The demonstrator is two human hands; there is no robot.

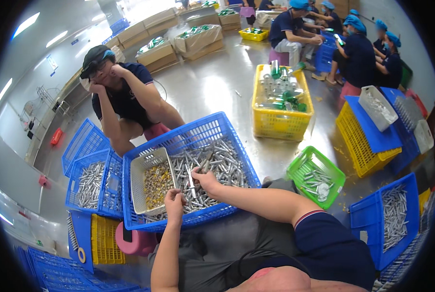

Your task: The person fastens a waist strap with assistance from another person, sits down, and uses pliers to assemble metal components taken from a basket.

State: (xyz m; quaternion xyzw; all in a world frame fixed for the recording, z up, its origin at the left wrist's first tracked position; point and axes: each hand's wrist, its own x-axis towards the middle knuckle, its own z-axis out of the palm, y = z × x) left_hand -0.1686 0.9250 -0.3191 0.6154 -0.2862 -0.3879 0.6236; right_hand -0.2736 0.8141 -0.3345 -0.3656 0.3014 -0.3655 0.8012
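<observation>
A large blue crate (188, 221) in front of me holds a heap of slim silver tubes (224, 163). Inside its left part stands a white basket (138, 187) full of small yellow and grey pieces (157, 184). My right hand (207, 181), over the heap, is closed round a pair of metal pliers (205, 163) whose far end points away from me. One brighter silver tube (193, 188) lies upright in view just under its fingertips. My left hand (175, 202) is by the basket's near right corner, fingers curled together; what they pinch, if anything, is too small to make out.
Across the crate a person (130, 92) sits, head propped on both hands. Smaller blue crate (108, 194) at left and green basket (302, 170) at right hold silver tubes. A yellow crate (280, 129) with green and silver pieces stands beyond; co-workers (358, 53) sit far right.
</observation>
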